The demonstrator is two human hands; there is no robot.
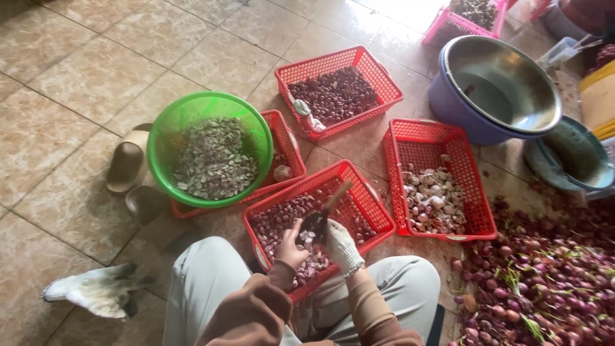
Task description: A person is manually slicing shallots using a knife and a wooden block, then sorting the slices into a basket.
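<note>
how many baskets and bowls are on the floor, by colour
red baskets: 4
pink basket: 1
green basket: 1
metal bowl in a purple tub: 1 each
grey-blue bowl: 1
total: 9

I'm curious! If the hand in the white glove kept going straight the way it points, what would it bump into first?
Probably the peeled shallots in the red basket right beneath it. The gloved right hand points forward and down, though depth is hard to judge.

floor: tan tiles [77, 77] | red baskets [337, 90] | shallot pile [544, 275] | slippers [128, 160] | basins [493, 90]
</note>
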